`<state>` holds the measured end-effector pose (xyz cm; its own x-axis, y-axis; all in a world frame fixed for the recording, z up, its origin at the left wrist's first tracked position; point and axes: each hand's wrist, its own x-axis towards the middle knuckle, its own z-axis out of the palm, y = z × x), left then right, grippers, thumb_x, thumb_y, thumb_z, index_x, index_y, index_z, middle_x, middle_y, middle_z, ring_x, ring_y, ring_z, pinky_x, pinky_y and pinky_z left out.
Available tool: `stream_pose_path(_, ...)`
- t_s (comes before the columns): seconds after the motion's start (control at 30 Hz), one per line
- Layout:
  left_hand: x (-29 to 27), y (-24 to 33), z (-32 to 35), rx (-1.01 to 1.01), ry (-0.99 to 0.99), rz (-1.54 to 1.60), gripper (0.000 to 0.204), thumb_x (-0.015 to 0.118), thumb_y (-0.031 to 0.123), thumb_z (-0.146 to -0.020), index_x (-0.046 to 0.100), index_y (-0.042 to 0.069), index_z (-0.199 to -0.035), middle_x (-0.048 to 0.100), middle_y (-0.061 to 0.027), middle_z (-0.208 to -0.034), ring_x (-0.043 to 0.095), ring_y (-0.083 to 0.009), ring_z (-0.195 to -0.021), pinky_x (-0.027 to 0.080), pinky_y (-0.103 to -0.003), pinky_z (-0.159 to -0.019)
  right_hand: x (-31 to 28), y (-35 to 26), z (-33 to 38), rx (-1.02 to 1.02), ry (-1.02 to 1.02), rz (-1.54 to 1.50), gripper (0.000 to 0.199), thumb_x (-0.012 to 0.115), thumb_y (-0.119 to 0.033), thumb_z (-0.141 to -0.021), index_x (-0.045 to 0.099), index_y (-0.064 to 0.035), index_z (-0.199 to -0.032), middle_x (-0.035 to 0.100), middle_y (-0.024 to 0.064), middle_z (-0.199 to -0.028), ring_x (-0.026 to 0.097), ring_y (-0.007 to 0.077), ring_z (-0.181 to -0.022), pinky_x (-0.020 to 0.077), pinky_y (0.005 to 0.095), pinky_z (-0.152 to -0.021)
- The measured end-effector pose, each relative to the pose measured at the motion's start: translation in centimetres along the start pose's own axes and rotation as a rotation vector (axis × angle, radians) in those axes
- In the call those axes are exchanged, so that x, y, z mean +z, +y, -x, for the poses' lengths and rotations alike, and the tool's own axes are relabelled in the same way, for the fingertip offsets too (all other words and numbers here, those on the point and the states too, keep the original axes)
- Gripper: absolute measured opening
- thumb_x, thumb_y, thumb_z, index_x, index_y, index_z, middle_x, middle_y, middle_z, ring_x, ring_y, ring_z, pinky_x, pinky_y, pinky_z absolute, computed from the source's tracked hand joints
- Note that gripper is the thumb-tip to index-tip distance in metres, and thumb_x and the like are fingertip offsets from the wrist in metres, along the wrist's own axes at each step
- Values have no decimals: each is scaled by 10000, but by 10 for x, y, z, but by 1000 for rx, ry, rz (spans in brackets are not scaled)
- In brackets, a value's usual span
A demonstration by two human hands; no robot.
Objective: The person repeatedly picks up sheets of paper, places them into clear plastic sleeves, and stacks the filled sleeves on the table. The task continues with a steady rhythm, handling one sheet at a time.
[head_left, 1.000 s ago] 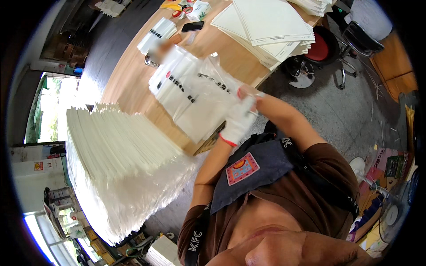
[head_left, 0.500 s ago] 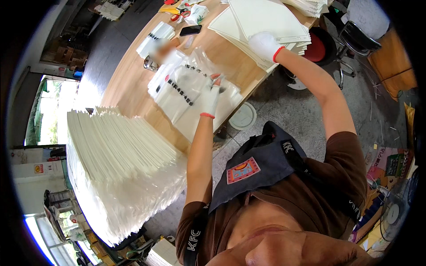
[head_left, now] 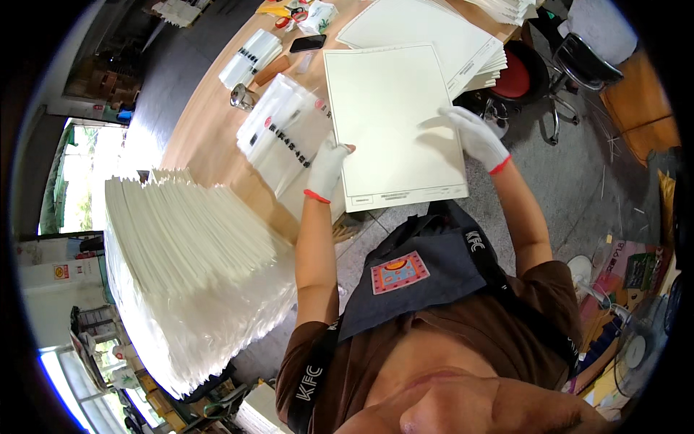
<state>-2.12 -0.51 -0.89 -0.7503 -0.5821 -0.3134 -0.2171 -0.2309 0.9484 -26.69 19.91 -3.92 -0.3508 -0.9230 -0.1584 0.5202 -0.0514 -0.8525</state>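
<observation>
Grey concrete floor (head_left: 578,181) runs along the right of a long wooden bench (head_left: 210,123), whose near edge cuts diagonally across the view. Over that near edge a large white card sheet (head_left: 390,123) is held flat, partly above the bench and partly out over the floor. The left hand (head_left: 327,168), in a white glove with a red cuff, grips the sheet's left edge, thumb on top and the fingers curled under it, closed on the card. The right hand (head_left: 476,136), gloved the same way, lies on the sheet's right edge with its fingers spread and nearly flat; whether any fingers hook beneath the card cannot be told.

Just left of the sheet, on the bench, lies a pile of clear plastic bags (head_left: 278,134) with dark print, touching or slipping under the sheet's left side. Farther along the bench a second bundle of clear bags (head_left: 249,58) rests near a black phone (head_left: 307,43). At the far end, a stack of white card sheets (head_left: 441,36) sits behind the held one.

Near the bench's near-left corner stands a tall stack of bagged white sheets (head_left: 188,267), fanned and leaning, well apart from both hands. A red stool (head_left: 517,76) and a black office chair (head_left: 585,61) stand on the floor beyond the right hand. The person wears a dark apron (head_left: 419,267) over a brown shirt.
</observation>
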Motion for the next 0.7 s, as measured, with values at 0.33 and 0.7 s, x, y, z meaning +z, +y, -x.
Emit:
stream_pose_path(0.33,38,5,30,181,3,-82,619,522,194,-877,272,85,-1433,456,-158,-1362,600,-164,-737,501,-280,-697,66,-3,11,-406,106,1261,263,569,-303,-865,560,-43,-899,563,162,-930,587,353,-853,466,396,-713)
stream_pose_path(0.7,25,64,102,82,-90,-202,459,474,157,-910,432,61,-1357,616,-43,-1106,548,-70,-609,460,-221,-585,110,-13,4,-496,-421,1950,151,555,-179,-788,612,-46,-828,629,126,-1032,645,237,-789,525,332,-608)
